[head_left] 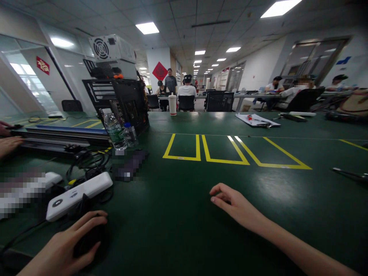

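Note:
My left hand [75,242] is low on the left, just in front of the white power strip [80,195]. Its fingers are curved and its thumb stands apart from them. The patch beneath them is very dark, and I cannot make out whether anything lies in it. Right of centre, my right hand [226,198] is at the green tabletop [172,214], fingers loosely bent and thumb apart, holding nothing visible. Beyond it, yellow tape outlines [227,161] mark several areas on the tabletop.
On the left stand a black computer case [126,103] topped by a power supply [112,48], a water bottle [115,132] and coiled cables [86,163]. Another person's hand [10,145] touches dark rails [54,142]. Farther off are a white cup [172,104] and a clipboard [255,120].

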`<state>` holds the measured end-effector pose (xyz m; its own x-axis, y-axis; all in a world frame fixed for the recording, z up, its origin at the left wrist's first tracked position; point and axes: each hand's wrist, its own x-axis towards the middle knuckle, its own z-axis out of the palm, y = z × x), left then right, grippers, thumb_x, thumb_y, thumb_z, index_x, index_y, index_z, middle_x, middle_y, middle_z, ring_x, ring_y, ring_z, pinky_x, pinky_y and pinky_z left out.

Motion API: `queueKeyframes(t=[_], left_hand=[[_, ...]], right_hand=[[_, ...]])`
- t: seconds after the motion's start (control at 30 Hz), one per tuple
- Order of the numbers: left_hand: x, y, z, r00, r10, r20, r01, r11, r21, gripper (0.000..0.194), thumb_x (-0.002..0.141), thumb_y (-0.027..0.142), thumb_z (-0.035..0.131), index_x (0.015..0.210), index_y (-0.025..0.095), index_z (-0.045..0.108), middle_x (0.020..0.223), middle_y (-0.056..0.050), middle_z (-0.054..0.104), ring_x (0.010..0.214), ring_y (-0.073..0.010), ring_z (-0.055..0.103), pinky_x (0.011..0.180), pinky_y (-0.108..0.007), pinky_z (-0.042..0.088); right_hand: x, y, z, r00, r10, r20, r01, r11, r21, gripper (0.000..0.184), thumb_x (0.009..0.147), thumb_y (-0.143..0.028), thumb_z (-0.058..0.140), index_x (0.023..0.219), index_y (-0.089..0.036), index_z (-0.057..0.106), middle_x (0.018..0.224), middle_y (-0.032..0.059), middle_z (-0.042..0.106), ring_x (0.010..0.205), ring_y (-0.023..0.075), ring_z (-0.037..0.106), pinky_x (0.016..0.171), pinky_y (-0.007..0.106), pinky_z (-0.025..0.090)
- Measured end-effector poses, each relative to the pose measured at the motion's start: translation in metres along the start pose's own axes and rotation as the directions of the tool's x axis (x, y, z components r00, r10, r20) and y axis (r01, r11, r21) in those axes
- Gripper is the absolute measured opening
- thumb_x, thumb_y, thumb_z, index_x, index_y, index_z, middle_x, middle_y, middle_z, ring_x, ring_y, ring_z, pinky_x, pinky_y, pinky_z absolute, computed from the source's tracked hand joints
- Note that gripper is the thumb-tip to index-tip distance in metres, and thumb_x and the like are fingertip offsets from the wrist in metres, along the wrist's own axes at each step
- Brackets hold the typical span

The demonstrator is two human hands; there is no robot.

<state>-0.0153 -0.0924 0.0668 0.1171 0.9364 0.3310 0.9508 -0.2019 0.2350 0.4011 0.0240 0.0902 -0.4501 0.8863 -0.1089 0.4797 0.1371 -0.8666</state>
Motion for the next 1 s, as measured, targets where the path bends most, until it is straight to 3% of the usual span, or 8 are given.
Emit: queueKeyframes(t=[0.17, 0.27, 0.37, 0.47, 0.57, 0.63, 0.83, 1.0], left_hand=[[0.059, 0.040, 0.006, 0.986, 0.030, 0.163, -0.015, 0.996, -0.089, 0.028, 0.073, 0.030, 0.048, 0.101, 0.026, 0.045, 0.108, -0.001, 0.053, 0.087, -0.0200, 0.059, 0.072, -0.027, 0.048], [0.114, 0.075, 0.027, 0.957, 0.128, 0.262, -0.093, 0.985, -0.143, 0.029, 0.074, 0.029, 0.049, 0.102, 0.025, 0.043, 0.103, 0.000, 0.052, 0.081, -0.0177, 0.059, 0.072, -0.029, 0.047], [0.169, 0.116, 0.060, 0.950, 0.231, 0.211, -0.198, 0.966, -0.169, 0.032, 0.072, 0.029, 0.053, 0.103, 0.024, 0.043, 0.104, -0.001, 0.051, 0.082, -0.0188, 0.058, 0.071, -0.032, 0.047], [0.206, 0.159, 0.091, 0.926, 0.342, 0.161, -0.307, 0.928, -0.209, 0.037, 0.072, 0.030, 0.056, 0.105, 0.024, 0.041, 0.107, -0.002, 0.048, 0.082, -0.0195, 0.057, 0.068, -0.032, 0.047], [0.217, 0.188, 0.107, 0.903, 0.410, 0.131, -0.371, 0.895, -0.247, 0.043, 0.073, 0.030, 0.057, 0.110, 0.026, 0.037, 0.111, -0.002, 0.046, 0.086, -0.0195, 0.055, 0.069, -0.032, 0.047], [0.213, 0.194, 0.109, 0.896, 0.427, 0.123, -0.389, 0.887, -0.250, 0.047, 0.073, 0.028, 0.057, 0.114, 0.027, 0.034, 0.116, -0.002, 0.042, 0.091, -0.0208, 0.054, 0.071, -0.034, 0.047], [0.195, 0.179, 0.100, 0.871, 0.486, 0.075, -0.418, 0.811, -0.408, 0.071, 0.073, 0.028, 0.059, 0.126, 0.030, 0.013, 0.127, -0.004, 0.032, 0.104, -0.0227, 0.049, 0.081, -0.038, 0.045], [0.203, 0.171, 0.101, 0.824, 0.557, 0.101, -0.499, 0.799, -0.336, 0.067, 0.072, 0.033, 0.061, 0.124, 0.028, 0.019, 0.129, -0.005, 0.031, 0.101, -0.0228, 0.050, 0.081, -0.038, 0.044]], right_hand=[[0.006, -0.005, -0.002, 0.998, -0.061, 0.016, 0.062, 0.997, -0.052, 0.018, 0.079, -0.034, 0.050, 0.092, -0.022, 0.055, 0.092, 0.0018, 0.059, 0.080, 0.0166, 0.057, 0.069, 0.033, 0.047], [0.021, -0.002, -0.004, 0.997, -0.073, -0.018, 0.073, 0.997, -0.040, 0.019, 0.080, -0.034, 0.048, 0.092, -0.021, 0.054, 0.091, 0.0019, 0.059, 0.079, 0.0161, 0.057, 0.069, 0.033, 0.048], [0.045, 0.000, -0.004, 0.991, -0.078, -0.106, 0.077, 0.997, -0.010, 0.024, 0.079, -0.036, 0.049, 0.096, -0.019, 0.052, 0.092, 0.0032, 0.058, 0.084, 0.0167, 0.057, 0.074, 0.035, 0.046], [0.069, 0.000, -0.005, 0.984, -0.072, -0.162, 0.087, 0.993, 0.085, 0.034, 0.078, -0.037, 0.051, 0.105, -0.017, 0.048, 0.105, 0.0068, 0.054, 0.095, 0.0172, 0.054, 0.082, 0.035, 0.044], [0.079, -0.001, -0.007, 0.983, -0.052, -0.178, 0.086, 0.978, 0.192, 0.034, 0.078, -0.035, 0.053, 0.105, -0.016, 0.047, 0.104, 0.0068, 0.055, 0.097, 0.0171, 0.053, 0.085, 0.035, 0.043], [0.077, 0.000, -0.008, 0.986, -0.023, -0.163, 0.068, 0.959, 0.277, 0.032, 0.076, -0.032, 0.056, 0.102, -0.016, 0.047, 0.101, 0.0058, 0.056, 0.096, 0.0170, 0.054, 0.086, 0.036, 0.043], [0.059, 0.005, 0.001, 0.980, -0.127, -0.155, 0.175, 0.920, 0.352, 0.032, 0.071, -0.020, 0.062, 0.098, -0.018, 0.046, 0.104, 0.0029, 0.055, 0.102, 0.0171, 0.052, 0.090, 0.037, 0.042], [0.058, 0.007, 0.005, 0.973, -0.167, -0.161, 0.212, 0.922, 0.325, 0.029, 0.071, -0.018, 0.061, 0.095, -0.019, 0.045, 0.103, 0.0017, 0.055, 0.099, 0.0165, 0.054, 0.088, 0.037, 0.044]])
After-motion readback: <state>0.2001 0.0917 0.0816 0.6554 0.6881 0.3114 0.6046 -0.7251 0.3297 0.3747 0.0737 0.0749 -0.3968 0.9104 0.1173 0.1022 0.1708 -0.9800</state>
